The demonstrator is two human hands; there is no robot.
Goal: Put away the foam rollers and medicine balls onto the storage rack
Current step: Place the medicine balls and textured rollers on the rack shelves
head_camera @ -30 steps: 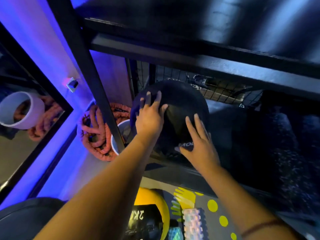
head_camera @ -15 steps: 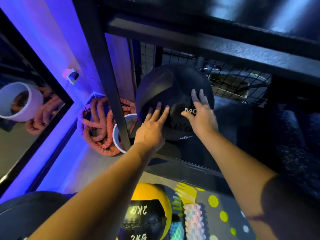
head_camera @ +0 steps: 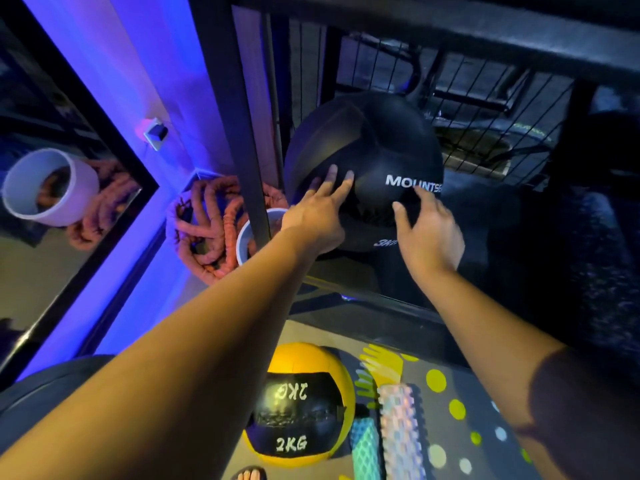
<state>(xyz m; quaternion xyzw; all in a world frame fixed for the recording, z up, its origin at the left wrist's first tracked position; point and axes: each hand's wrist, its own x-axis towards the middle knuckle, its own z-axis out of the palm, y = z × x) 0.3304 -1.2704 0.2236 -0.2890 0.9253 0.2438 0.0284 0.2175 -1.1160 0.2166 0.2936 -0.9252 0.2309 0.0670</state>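
Purple-lit gym corner, black metal wire-backed storage rack; round black rubber medicine ball sits on its low shelf, left grip and right grip flat, fingers apart, slid lower on it than before

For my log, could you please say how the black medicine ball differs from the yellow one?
The black medicine ball sits on the storage rack, left hand and right hand touching it; the yellow medicine ball lies untouched on the floor. Black bears white lettering; yellow has a black 2KG band. Both are round.
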